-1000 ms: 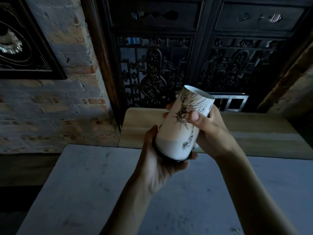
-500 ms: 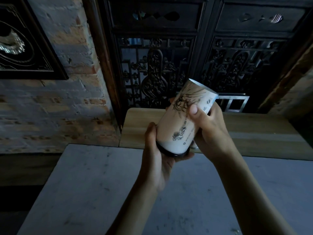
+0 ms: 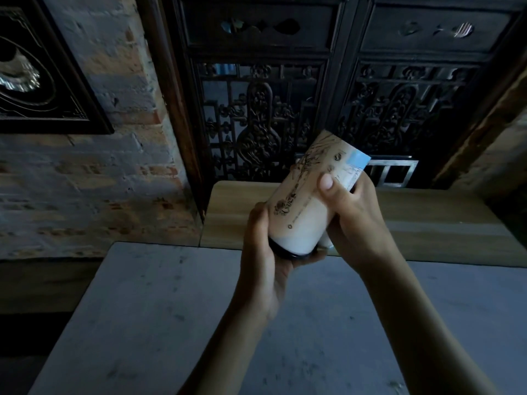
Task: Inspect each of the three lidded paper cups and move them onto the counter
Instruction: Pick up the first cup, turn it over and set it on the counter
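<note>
One paper cup, tilted, lid end near: left hand cups the lid, right hand grips the body. Grey bench below; carved screen far.

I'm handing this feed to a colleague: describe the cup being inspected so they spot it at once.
Start at the dark carved wooden screen, then drop to the grey stone table in front of it. Above its far edge, both hands hold a white paper cup tilted lid-down: left hand cradling the black lid, right hand gripping the side. It alone bears dark line art and a blue label.
</note>
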Available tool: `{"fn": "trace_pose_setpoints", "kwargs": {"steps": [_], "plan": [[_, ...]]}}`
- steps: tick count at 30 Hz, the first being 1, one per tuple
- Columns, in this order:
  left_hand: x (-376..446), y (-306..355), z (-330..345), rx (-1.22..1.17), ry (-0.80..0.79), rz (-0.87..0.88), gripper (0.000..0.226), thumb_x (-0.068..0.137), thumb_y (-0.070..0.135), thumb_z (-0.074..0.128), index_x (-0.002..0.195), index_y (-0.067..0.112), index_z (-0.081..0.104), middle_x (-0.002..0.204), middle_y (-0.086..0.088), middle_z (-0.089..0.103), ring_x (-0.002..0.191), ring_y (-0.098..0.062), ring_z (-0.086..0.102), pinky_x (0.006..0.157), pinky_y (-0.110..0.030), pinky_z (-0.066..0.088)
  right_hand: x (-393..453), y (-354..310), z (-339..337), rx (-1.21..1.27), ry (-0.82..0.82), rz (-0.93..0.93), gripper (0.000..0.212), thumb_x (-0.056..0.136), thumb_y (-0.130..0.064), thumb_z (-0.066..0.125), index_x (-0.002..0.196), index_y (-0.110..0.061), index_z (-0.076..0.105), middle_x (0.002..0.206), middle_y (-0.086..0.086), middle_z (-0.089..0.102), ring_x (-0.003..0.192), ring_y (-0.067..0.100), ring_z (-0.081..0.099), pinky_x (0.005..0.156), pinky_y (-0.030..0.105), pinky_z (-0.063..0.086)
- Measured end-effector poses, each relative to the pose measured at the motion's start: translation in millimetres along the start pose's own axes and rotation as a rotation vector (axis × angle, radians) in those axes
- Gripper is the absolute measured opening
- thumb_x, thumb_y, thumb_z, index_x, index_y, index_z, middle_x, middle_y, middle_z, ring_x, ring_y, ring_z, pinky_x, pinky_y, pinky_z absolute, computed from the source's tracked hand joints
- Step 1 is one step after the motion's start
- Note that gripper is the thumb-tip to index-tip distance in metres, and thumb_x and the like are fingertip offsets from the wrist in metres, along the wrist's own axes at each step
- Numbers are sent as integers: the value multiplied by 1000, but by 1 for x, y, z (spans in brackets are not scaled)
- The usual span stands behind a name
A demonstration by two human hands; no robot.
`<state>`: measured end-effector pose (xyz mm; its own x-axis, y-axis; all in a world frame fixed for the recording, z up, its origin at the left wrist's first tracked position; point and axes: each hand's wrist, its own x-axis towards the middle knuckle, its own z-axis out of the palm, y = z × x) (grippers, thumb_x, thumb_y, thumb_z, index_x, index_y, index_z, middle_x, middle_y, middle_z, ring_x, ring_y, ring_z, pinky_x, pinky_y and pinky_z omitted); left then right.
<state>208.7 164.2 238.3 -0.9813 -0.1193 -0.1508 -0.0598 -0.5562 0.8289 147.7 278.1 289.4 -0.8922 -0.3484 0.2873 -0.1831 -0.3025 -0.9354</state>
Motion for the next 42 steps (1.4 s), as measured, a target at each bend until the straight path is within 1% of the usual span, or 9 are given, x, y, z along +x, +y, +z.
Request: {"fn": "trace_pose_setpoints", "kwargs": {"steps": [5,10,13,18,24,29,35,39,42], "plan": [[-2,4,-4,-136,-125,-111,67,100,61,32,91,24,87,92,-11,81,76,-19,77,58,-31,63,2,-3,-6,108,-75,58,58,71,-54,89,108,-12,72,104,13,75,98,31,74,84,48,61],[-2,1,3,-41,-26,22,64,95,62,56,134,12,64,125,-20,74,100,-29,77,71,-41,65,1,1,-3,23,-6,24,69,74,-60,84,104,-2,62,95,20,66,90,40,66,76,66,54],[-1,-3,4,-8,41,82,68,92,56,56,143,12,52,132,-19,69,104,-27,77,71,-42,64,-1,3,-1,8,6,0,66,77,-59,82,101,-2,59,94,19,66,89,38,66,76,62,54],[-8,5,0,-67,-86,-77,58,100,54,39,95,18,84,91,-14,79,78,-20,76,59,-33,63,-3,-1,-4,147,-29,70,69,70,-54,89,112,-5,64,104,14,73,96,29,73,81,45,63],[-8,1,2,-48,-28,65,70,89,54,65,143,11,53,132,-17,71,110,-29,75,79,-48,65,-4,3,-1,137,21,70,66,74,-55,86,110,-5,63,100,12,73,94,28,73,81,45,61],[-9,-8,0,12,37,182,74,71,45,76,138,25,51,134,-10,68,119,-31,71,88,-63,62,-10,8,3,143,85,61,61,81,-48,83,113,-3,60,99,16,68,92,29,71,77,42,61],[-10,0,-8,-162,-89,-25,84,80,53,72,147,8,50,140,-28,62,106,-28,74,78,-43,63,-11,3,2,186,9,69,68,77,-54,84,115,-3,59,104,20,66,98,33,68,86,49,56],[-6,-8,-8,-101,-33,88,87,77,46,81,148,11,44,144,-25,60,128,-43,64,95,-66,56,-12,6,6,116,60,54,63,77,-57,82,107,-6,62,97,21,61,93,36,64,80,50,54],[-5,-9,-7,-187,41,41,77,78,43,73,145,14,49,143,-24,62,120,-38,68,82,-52,62,-15,14,7,-14,106,42,66,81,-59,78,109,-3,58,97,31,63,88,51,65,80,65,56]]}}
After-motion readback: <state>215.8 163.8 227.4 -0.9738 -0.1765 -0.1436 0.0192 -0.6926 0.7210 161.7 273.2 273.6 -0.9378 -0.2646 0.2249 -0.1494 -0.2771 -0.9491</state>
